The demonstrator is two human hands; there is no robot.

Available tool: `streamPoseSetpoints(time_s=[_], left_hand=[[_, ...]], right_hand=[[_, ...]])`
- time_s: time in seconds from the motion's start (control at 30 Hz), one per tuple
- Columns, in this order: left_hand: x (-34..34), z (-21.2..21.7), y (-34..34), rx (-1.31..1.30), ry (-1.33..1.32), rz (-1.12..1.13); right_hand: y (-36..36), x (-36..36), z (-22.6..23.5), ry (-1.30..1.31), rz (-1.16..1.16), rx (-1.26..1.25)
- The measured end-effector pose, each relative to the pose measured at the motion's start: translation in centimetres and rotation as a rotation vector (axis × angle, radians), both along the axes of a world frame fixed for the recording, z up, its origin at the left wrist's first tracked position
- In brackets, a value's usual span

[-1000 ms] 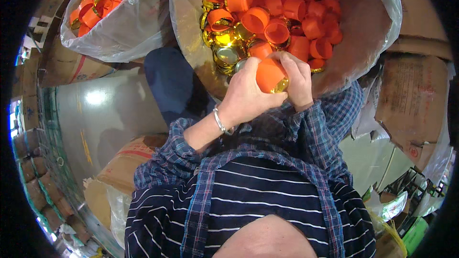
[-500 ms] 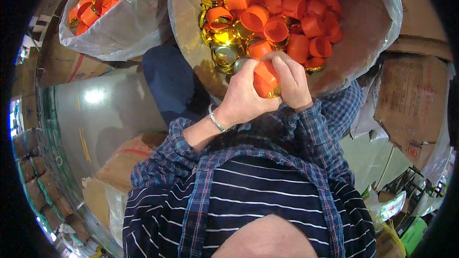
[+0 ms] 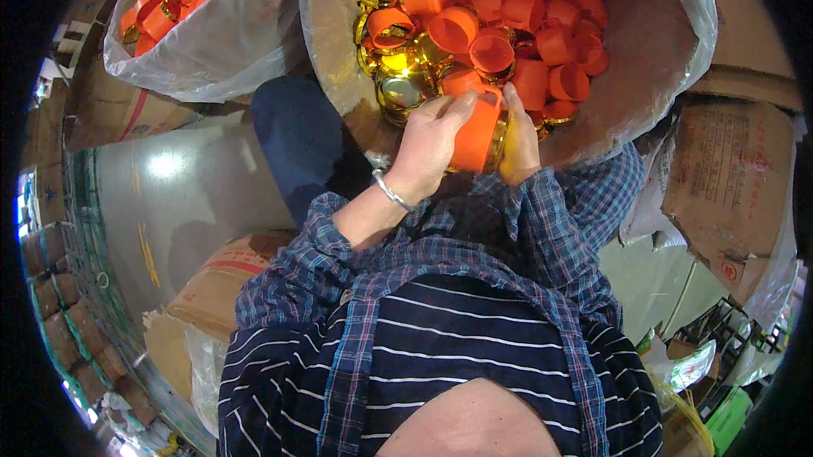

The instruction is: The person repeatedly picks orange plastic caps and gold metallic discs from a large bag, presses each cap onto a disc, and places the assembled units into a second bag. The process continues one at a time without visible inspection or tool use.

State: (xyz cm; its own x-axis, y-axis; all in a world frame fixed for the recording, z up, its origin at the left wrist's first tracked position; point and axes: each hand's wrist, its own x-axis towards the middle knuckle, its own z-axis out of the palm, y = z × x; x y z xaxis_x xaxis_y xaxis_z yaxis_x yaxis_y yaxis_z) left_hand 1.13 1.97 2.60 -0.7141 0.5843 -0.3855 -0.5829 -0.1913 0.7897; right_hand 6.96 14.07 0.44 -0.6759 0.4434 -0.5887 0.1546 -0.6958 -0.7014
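Observation:
An orange plastic cup (image 3: 476,137) with a gold-coloured band or lid on its right side is held between both hands, at the near edge of a large lined box. My left hand (image 3: 426,142) grips its left side, thumb laid over the top by a small handle-like loop. My right hand (image 3: 522,142) presses against the gold side with fingers stretched upward; part of its grip is hidden behind the cup. Just beyond the hands, the box holds many orange cups (image 3: 453,29) and shiny gold lids or rings (image 3: 400,91), heaped together.
A clear plastic liner (image 3: 677,84) stands up around the heap. At the far left, a second lined container (image 3: 216,55) holds more orange and gold pieces. Cardboard (image 3: 720,194) leans at the right, and a brown carton (image 3: 224,283) lies at the left on the grey floor (image 3: 195,194).
The cup has been turned, bringing its gold part to the right. My right fingers have shifted from over its top to along its side; my left thumb has moved up to the top.

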Motion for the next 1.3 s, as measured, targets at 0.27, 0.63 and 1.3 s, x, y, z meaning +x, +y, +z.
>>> streamPoseSetpoints(time_s=[0.27,0.63,1.3], left_hand=[[1.0,-1.3,1.0,-0.003,-0.019,0.213],[1.1,-2.0,-2.5,-0.531,1.409,-0.143],[2.0,3.1,-3.6,-0.281,0.885,-0.182]], right_hand=[[-2.6,1.9,-0.7,0.11,-0.017,0.472],[-2.0,1.5,-0.1,0.189,-0.116,-0.21],[-1.1,2.7,4.1,0.236,0.323,0.658]])
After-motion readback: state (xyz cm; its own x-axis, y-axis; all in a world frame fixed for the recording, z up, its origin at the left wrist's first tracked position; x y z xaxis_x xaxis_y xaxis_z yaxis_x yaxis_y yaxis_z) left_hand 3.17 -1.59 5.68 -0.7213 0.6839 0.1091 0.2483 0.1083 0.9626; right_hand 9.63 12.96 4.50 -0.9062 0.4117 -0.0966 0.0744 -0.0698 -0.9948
